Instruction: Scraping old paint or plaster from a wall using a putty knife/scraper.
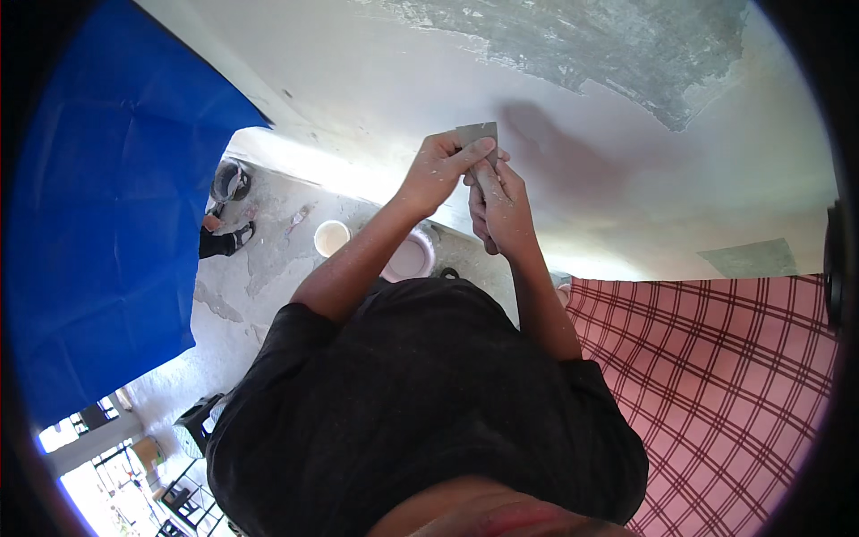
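Note:
Both hands meet in front of a wall point(429, 80) on a flat grey scraper point(478, 130), its straight-edged blade pointing up. My left hand point(439, 168) pinches the blade, the thumb lying across its face. Below it, my right hand point(503, 208) is closed around the lower part, with the thumb up along it. The fingers hide most of that lower end. White specks dot both hands and forearms. Higher on the wall is a rough grey patch point(604, 54) with ragged edges, and a smaller grey patch point(755, 258) shows low at the right.
On the floor point(268, 282) below are a white bucket point(332, 238), a pink basin point(411, 255), a brush point(298, 216) and a black bucket point(228, 180). Another person's foot point(243, 235) shows beside a blue sheet point(114, 221). Pink checked cloth point(711, 356) hangs at right.

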`<state>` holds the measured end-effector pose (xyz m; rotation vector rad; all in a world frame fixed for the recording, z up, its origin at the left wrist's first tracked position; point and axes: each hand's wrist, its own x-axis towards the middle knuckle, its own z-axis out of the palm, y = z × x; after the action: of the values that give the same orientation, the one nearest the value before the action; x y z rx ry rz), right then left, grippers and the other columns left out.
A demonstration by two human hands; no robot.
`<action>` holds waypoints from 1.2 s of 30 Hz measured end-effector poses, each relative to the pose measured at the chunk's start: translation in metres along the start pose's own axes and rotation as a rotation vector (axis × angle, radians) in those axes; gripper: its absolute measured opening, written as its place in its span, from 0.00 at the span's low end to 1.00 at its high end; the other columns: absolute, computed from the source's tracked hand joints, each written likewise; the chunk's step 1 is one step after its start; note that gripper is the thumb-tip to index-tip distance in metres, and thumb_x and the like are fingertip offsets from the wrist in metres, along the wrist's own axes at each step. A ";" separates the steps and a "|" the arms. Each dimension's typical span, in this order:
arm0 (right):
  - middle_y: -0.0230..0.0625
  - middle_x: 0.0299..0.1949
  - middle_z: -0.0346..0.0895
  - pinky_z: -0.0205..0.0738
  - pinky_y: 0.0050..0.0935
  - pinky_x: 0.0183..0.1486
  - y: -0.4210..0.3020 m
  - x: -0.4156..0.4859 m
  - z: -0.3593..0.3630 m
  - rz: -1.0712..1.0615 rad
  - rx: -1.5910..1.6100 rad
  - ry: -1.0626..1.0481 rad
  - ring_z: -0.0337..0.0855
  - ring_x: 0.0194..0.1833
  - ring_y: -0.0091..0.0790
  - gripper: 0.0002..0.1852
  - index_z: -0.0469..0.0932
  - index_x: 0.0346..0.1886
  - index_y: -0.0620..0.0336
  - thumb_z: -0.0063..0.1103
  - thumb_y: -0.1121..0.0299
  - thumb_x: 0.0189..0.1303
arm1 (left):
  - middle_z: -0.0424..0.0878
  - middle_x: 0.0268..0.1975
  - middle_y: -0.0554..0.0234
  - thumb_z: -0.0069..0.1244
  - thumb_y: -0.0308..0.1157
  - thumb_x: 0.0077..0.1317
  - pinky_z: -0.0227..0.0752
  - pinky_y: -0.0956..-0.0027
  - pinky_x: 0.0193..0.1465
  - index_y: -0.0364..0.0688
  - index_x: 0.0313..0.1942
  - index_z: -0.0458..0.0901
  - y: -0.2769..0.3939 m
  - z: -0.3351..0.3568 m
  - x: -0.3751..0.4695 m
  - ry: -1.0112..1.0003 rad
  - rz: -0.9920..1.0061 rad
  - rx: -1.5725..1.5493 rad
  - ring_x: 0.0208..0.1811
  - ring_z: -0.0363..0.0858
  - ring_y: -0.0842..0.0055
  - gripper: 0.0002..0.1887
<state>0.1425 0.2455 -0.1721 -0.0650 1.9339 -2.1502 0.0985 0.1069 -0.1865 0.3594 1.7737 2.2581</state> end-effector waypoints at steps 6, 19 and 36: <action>0.43 0.26 0.79 0.74 0.28 0.28 0.025 0.008 -0.035 -0.043 0.227 0.276 0.79 0.24 0.31 0.28 0.74 0.43 0.64 0.32 0.46 0.78 | 0.89 0.39 0.60 0.51 0.42 0.73 0.74 0.73 0.48 0.34 0.43 0.85 -0.009 0.000 0.001 0.130 0.058 -0.109 0.39 0.83 0.81 0.18; 0.49 0.40 0.81 0.79 0.40 0.45 0.027 0.003 -0.025 0.273 0.478 -0.315 0.83 0.38 0.40 0.28 0.69 0.60 0.65 0.37 0.47 0.77 | 0.89 0.39 0.59 0.53 0.42 0.73 0.74 0.71 0.49 0.34 0.44 0.85 -0.016 0.001 0.000 0.100 -0.042 -0.156 0.39 0.83 0.79 0.17; 0.51 0.28 0.80 0.72 0.50 0.32 -0.067 0.050 -0.025 -0.483 -1.118 0.465 0.80 0.31 0.59 0.17 0.74 0.39 0.60 0.47 0.55 0.75 | 0.64 0.71 0.39 0.47 0.44 0.74 0.52 0.50 0.74 0.34 0.63 0.71 0.172 -0.128 0.066 0.635 0.735 0.666 0.76 0.56 0.52 0.26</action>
<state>0.0790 0.2655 -0.1153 -0.2645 3.4346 -1.0094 -0.0141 -0.0270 -0.0461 0.5132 3.1711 2.2733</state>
